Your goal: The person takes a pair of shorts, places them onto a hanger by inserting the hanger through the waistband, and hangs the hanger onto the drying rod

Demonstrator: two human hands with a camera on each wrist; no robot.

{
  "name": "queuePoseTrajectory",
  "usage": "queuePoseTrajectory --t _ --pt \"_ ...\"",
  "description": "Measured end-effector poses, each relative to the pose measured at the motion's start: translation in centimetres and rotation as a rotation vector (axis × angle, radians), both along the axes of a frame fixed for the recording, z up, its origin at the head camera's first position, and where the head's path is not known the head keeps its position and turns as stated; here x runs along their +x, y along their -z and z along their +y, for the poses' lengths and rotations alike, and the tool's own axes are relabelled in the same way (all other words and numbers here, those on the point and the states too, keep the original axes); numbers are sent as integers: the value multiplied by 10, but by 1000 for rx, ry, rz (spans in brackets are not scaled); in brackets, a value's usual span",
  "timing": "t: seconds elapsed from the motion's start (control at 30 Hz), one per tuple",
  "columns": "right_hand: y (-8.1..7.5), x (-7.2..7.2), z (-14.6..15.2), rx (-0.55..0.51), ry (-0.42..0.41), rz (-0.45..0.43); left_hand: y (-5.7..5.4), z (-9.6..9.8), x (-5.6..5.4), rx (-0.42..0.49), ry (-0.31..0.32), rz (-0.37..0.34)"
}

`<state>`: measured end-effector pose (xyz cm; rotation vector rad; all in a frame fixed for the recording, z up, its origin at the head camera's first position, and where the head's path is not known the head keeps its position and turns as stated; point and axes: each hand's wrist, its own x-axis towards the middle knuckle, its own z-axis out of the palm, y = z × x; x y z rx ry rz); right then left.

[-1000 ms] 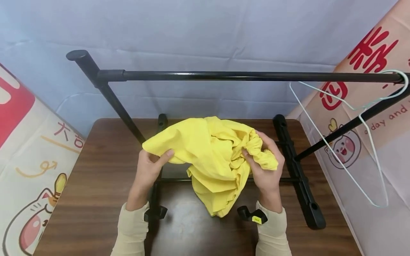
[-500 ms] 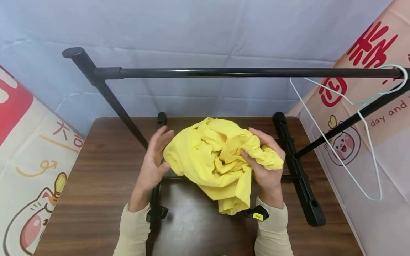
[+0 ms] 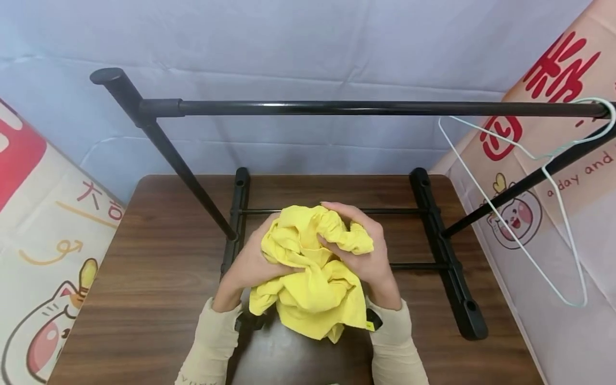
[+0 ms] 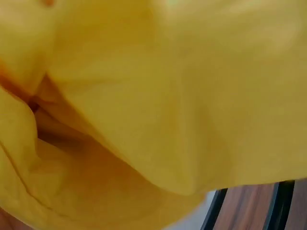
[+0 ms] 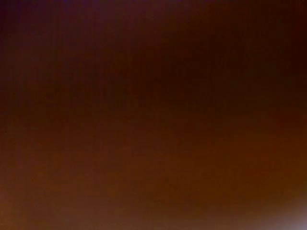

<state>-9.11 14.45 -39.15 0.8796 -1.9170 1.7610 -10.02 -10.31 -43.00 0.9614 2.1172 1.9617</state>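
The cloth sits bunched between both hands, above the table, before the rack.

The pink banner right of the black rack reads "a day and" (red characters above it are cut off).

Showing: one yellow garment, one black clothes rack, one white wire hanger. Two hands are appearing, left hand and right hand. One counter is carrying everything.
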Motion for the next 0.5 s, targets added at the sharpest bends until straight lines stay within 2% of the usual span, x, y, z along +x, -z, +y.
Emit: queuePoseTrajectory --t 0.1,0.17,0.33,0.43,0.5 --pt "-4 -3 12 10 63 -20 -1 -11 2 0 -73 19" --pt "-7 -5 20 -12 106 -24 -2 -20 2 -16 -100 47" --pt "-19 -6 31 -91 117 -101 -8 -36 0 -39 -140 119" --pt "-26 0 31 -125 134 -165 -13 -39 0 -16 -217 120" --pt "-31 7 30 -123 194 -154 -16 -41 0 1 -283 117"
